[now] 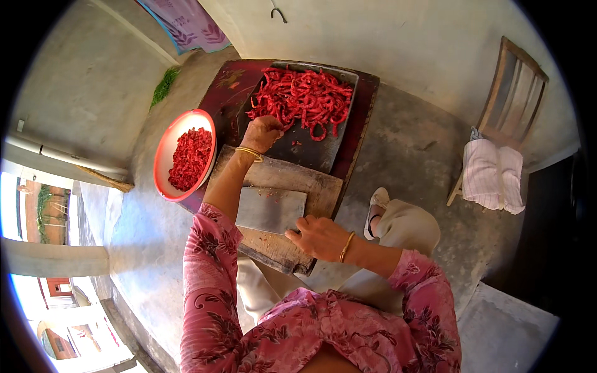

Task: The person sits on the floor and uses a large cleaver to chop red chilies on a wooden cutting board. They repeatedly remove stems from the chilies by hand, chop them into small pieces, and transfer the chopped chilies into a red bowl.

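Note:
Long, wrinkled red chili peppers (305, 99) lie heaped in a dark metal tray (311, 154). My left hand (262, 133) is over the tray's near left part, at the edge of the heap, with its fingers curled in. Whether a pepper is between those fingers is hidden. My right hand (318, 238) is closed round the handle of a cleaver (270, 210), whose broad blade lies flat on a worn wooden cutting board (314, 180). Left of the board, a white basin with a red rim (163, 180) holds chopped red chili (191, 156).
A dark red low table (219, 93) carries the tray and board. My shoe (377, 208) is on the concrete floor (410, 137) to its right. Farther right stands a wooden chair (507, 112) with a pale striped cloth (491, 174). A broom (109, 178) is at the left.

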`<action>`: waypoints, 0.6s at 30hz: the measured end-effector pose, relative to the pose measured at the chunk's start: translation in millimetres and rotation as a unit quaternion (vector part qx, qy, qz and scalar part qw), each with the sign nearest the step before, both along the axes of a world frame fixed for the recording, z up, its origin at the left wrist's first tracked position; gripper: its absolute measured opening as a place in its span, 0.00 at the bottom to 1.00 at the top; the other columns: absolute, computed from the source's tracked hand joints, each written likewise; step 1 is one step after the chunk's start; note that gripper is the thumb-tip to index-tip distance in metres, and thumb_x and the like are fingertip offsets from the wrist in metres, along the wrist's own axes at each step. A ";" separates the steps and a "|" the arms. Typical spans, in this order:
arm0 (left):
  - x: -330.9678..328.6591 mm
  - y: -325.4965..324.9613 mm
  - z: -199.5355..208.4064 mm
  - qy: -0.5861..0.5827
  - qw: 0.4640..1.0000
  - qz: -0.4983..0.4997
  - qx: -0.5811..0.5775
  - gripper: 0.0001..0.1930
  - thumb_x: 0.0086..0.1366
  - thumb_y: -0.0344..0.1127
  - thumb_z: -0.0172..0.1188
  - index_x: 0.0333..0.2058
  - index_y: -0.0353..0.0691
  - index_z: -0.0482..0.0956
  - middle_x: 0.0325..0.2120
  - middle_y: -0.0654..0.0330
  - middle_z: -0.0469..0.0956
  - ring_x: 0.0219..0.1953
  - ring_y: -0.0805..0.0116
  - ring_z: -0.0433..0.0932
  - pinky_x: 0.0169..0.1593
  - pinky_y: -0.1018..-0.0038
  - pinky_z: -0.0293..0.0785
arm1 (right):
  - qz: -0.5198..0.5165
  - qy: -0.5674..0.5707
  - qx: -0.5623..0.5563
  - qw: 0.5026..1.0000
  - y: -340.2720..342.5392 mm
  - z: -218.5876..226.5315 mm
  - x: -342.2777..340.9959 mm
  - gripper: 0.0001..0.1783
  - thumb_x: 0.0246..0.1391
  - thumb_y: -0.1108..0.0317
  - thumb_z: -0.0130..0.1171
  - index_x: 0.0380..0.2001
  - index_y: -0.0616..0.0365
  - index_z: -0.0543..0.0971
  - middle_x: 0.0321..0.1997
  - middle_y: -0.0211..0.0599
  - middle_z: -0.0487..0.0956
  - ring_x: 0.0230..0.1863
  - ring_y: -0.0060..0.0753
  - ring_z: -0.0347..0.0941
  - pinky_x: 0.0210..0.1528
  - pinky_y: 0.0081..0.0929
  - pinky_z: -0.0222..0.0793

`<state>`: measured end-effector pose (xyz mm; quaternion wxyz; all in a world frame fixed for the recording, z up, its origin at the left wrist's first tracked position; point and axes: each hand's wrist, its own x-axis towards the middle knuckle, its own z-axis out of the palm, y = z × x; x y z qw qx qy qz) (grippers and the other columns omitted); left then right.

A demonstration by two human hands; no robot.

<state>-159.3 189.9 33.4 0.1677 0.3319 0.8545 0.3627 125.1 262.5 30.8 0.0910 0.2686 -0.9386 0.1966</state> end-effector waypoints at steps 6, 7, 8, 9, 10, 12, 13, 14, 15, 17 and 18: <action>-9.4 46.2 -19.2 0.155 0.985 0.053 -0.061 0.16 0.47 0.35 0.66 0.37 0.40 0.81 0.32 0.49 0.80 0.38 0.54 0.79 0.43 0.64 0.74 | 0.031 -0.110 -0.039 0.993 12.6 7.4 -17.7 0.12 0.49 0.66 0.55 0.38 0.57 0.77 0.30 0.44 0.72 0.35 0.44 0.74 0.34 0.36 0.71; -12.8 48.8 -27.1 0.176 0.979 0.064 -0.084 0.16 0.47 0.37 0.66 0.37 0.41 0.81 0.32 0.49 0.79 0.38 0.51 0.78 0.43 0.61 0.74 | 0.036 -0.121 -0.028 0.992 12.0 9.2 -25.8 0.13 0.49 0.65 0.57 0.39 0.56 0.76 0.31 0.42 0.72 0.35 0.42 0.75 0.34 0.37 0.71; -13.2 53.2 -26.2 0.191 0.974 0.063 -0.109 0.15 0.47 0.38 0.66 0.36 0.41 0.81 0.32 0.49 0.79 0.38 0.51 0.78 0.43 0.61 0.74 | 0.037 -0.132 -0.020 0.990 14.7 9.5 -34.5 0.15 0.50 0.64 0.58 0.41 0.55 0.76 0.32 0.41 0.72 0.34 0.41 0.75 0.35 0.38 0.71; -12.2 55.7 -25.7 0.206 0.967 0.063 -0.134 0.15 0.48 0.38 0.66 0.35 0.41 0.81 0.32 0.49 0.79 0.37 0.51 0.78 0.42 0.61 0.74 | 0.021 -0.112 -0.094 0.989 20.7 9.7 -42.7 0.14 0.50 0.65 0.57 0.40 0.56 0.76 0.31 0.42 0.73 0.34 0.41 0.75 0.35 0.37 0.71; -10.9 57.3 -25.4 0.220 0.960 0.063 -0.159 0.14 0.48 0.38 0.65 0.35 0.42 0.81 0.31 0.49 0.79 0.37 0.51 0.78 0.42 0.61 0.74 | 0.006 -0.090 -0.167 0.982 27.9 10.0 -52.1 0.13 0.50 0.66 0.57 0.39 0.57 0.77 0.30 0.42 0.74 0.33 0.41 0.76 0.34 0.37 0.71; -13.3 49.5 -24.2 0.194 0.971 0.072 -0.118 0.12 0.49 0.39 0.64 0.32 0.41 0.81 0.28 0.49 0.79 0.36 0.50 0.78 0.40 0.60 0.73 | -0.020 -0.056 -0.296 0.953 39.3 5.0 -69.1 0.11 0.51 0.68 0.56 0.38 0.59 0.77 0.28 0.42 0.76 0.31 0.38 0.76 0.32 0.35 0.71; -16.8 42.1 -21.2 0.167 0.978 0.071 -0.103 0.12 0.49 0.39 0.64 0.31 0.40 0.80 0.27 0.49 0.79 0.35 0.49 0.78 0.40 0.60 0.73 | -0.032 -0.045 -0.349 0.936 45.9 -3.7 -77.2 0.10 0.52 0.69 0.56 0.37 0.61 0.77 0.27 0.42 0.76 0.29 0.36 0.76 0.31 0.33 0.70; -17.9 34.4 -18.6 0.137 0.984 0.071 -0.088 0.12 0.49 0.39 0.64 0.30 0.40 0.80 0.26 0.49 0.79 0.35 0.49 0.78 0.40 0.61 0.73 | -0.047 -0.037 -0.400 0.915 51.0 -8.4 -81.9 0.10 0.52 0.70 0.55 0.36 0.62 0.77 0.27 0.41 0.77 0.28 0.33 0.76 0.29 0.32 0.70; -18.7 24.7 -15.4 0.093 0.992 0.065 -0.051 0.11 0.52 0.38 0.63 0.27 0.36 0.79 0.18 0.53 0.77 0.23 0.57 0.78 0.28 0.67 0.73 | -0.077 -0.084 -0.436 0.892 53.8 -12.3 -84.9 0.10 0.53 0.70 0.55 0.37 0.64 0.77 0.26 0.40 0.77 0.26 0.30 0.76 0.26 0.29 0.70; -4.1 15.5 2.0 -0.073 0.993 0.090 -0.033 0.09 0.57 0.36 0.60 0.25 0.34 0.77 0.15 0.59 0.74 0.17 0.70 0.73 0.19 0.75 0.66 | -0.140 -0.176 -0.500 0.836 60.6 -18.2 -90.2 0.10 0.54 0.72 0.55 0.37 0.68 0.76 0.26 0.38 0.77 0.23 0.24 0.74 0.21 0.24 0.69; 6.1 7.5 13.2 -0.153 0.982 0.109 -0.022 0.10 0.59 0.34 0.58 0.24 0.33 0.77 0.14 0.62 0.73 0.14 0.76 0.71 0.14 0.79 0.62 | -0.149 -0.210 -0.543 0.799 60.9 -15.4 -94.2 0.11 0.54 0.71 0.54 0.37 0.69 0.76 0.25 0.38 0.77 0.23 0.23 0.74 0.19 0.22 0.68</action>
